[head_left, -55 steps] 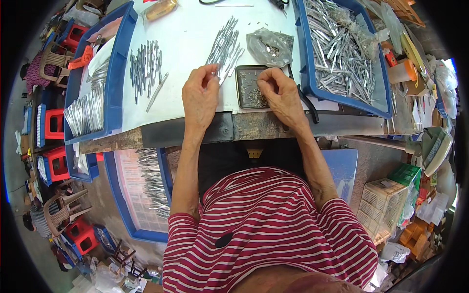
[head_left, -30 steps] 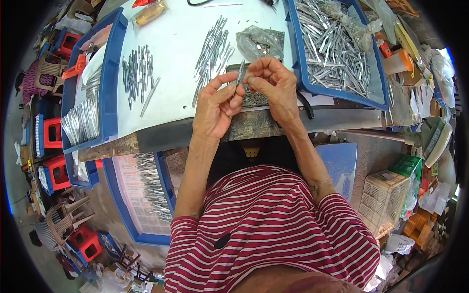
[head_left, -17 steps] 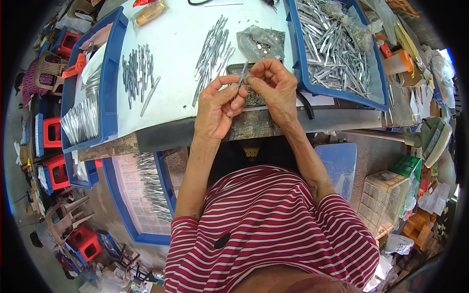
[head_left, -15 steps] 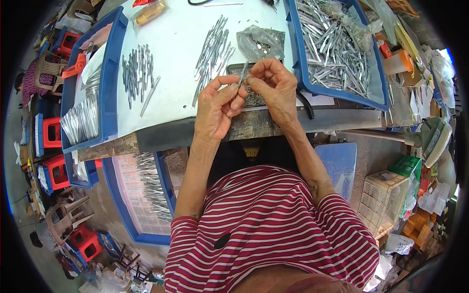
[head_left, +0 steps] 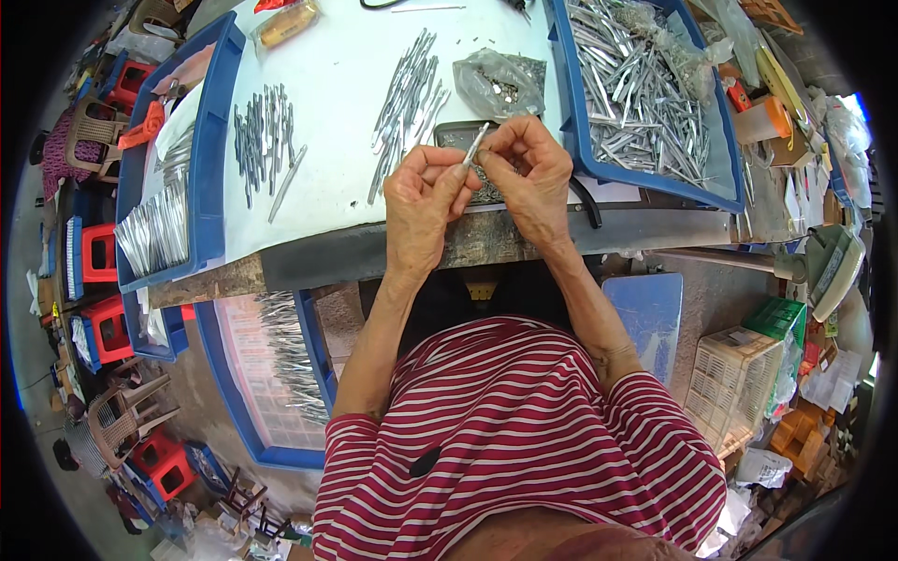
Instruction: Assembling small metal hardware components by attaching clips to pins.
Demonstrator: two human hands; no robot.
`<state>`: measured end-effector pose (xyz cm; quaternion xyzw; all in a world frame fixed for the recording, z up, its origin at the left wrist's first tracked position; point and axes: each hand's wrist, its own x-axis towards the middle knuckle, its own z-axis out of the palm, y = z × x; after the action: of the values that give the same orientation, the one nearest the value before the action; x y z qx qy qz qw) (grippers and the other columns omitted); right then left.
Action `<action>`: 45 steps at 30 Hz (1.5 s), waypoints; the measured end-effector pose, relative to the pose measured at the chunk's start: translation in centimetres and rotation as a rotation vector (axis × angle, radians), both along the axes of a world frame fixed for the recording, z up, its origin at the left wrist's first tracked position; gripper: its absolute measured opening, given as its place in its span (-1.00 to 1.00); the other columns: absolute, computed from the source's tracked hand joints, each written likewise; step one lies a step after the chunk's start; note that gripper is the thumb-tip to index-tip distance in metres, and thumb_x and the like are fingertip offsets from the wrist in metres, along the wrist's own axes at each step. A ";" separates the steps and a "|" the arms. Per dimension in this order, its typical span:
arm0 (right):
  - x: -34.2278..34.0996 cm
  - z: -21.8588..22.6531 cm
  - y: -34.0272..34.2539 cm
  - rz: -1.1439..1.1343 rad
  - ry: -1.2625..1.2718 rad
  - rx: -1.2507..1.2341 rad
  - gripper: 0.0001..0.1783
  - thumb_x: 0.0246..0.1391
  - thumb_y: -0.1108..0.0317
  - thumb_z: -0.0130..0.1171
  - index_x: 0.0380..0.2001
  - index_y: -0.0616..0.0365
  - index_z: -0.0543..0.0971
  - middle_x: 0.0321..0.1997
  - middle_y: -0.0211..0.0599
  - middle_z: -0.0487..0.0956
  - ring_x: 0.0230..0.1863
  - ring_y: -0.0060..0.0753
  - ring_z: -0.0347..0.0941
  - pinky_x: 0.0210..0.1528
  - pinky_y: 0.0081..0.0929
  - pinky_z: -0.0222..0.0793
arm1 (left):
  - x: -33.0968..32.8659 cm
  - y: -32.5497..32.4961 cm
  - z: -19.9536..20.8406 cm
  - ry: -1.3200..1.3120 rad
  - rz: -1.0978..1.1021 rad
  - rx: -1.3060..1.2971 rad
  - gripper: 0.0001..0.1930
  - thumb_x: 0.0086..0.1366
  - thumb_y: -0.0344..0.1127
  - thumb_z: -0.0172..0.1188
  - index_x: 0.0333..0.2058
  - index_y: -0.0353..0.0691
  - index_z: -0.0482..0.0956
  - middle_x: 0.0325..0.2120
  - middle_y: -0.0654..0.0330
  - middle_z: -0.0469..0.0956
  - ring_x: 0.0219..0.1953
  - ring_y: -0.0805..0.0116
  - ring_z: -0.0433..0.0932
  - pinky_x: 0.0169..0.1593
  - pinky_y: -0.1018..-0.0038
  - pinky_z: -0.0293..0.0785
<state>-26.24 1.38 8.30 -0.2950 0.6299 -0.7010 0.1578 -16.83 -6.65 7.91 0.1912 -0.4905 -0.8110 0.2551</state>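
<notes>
My left hand [head_left: 423,201] and my right hand [head_left: 529,173] meet above the front edge of the white worktop [head_left: 337,112]. Between their fingertips they pinch a thin silver metal piece [head_left: 475,146], tilted up to the right. Under the hands lies a small dark tray [head_left: 468,164] of tiny parts, mostly hidden. A loose row of similar metal pieces [head_left: 407,103] lies just left of the hands. A clear bag of small parts [head_left: 498,84] sits beyond the fingers.
A blue bin [head_left: 645,93] full of silver pieces stands at the right. Another group of pieces [head_left: 262,136] lies at the left, beside a blue tray [head_left: 164,224] of shiny strips. Blue crates [head_left: 271,374] sit under the table; baskets [head_left: 739,374] and clutter stand at the right.
Both hands have lifted off the tray and worktop and come together, now pinching a metal piece between them. In the last half second they hardly move.
</notes>
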 end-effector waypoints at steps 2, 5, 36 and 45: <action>0.0 -0.2 0.0 -0.001 -0.029 -0.006 -0.86 -0.20 0.60 0.08 -0.53 0.20 0.36 -0.60 -0.51 0.39 -0.57 -0.78 0.28 -0.54 -0.77 0.19 | 0.0 0.3 0.1 -0.012 0.026 -0.053 -0.90 0.15 -0.50 0.05 -0.33 -0.35 0.39 -0.57 0.18 0.49 -0.66 0.65 0.28 -0.62 0.76 0.14; -0.2 -0.6 -0.1 0.033 -0.201 -0.078 -0.83 -0.20 0.61 0.09 -0.48 0.20 0.34 -0.57 -0.47 0.40 -0.55 -0.76 0.29 -0.54 -0.77 0.21 | -0.1 0.6 0.2 -0.137 0.097 -0.325 -0.94 0.15 -0.55 0.00 -0.36 -0.36 0.40 -0.58 0.20 0.48 -0.63 0.62 0.35 -0.58 0.70 0.28; -1.0 0.9 -0.2 0.089 -0.196 0.003 -0.86 -0.05 0.39 0.09 -0.54 0.26 0.48 -0.70 -0.49 0.41 -0.67 -0.79 0.20 -0.65 -0.79 0.06 | 0.2 0.6 0.6 -0.165 0.047 -0.296 -0.93 0.13 -0.53 0.02 -0.37 -0.34 0.38 -0.60 0.31 0.43 -0.56 0.65 0.36 -0.51 0.74 0.29; -1.1 0.1 -0.7 0.033 -0.181 0.003 -0.85 -0.06 0.38 0.10 -0.61 0.20 0.45 -0.75 -0.58 0.28 -0.73 -0.83 0.06 -0.70 -0.80 -0.12 | -0.5 1.2 0.0 -0.183 0.194 -0.705 -0.90 0.13 -0.56 -0.02 -0.34 -0.33 0.37 -0.65 0.15 0.47 -0.57 0.48 0.49 -0.50 0.60 0.39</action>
<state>-27.31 0.64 8.37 -0.2406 0.6091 -0.7212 0.2259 -17.33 -5.47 7.86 0.2089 -0.7400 -0.5439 0.3359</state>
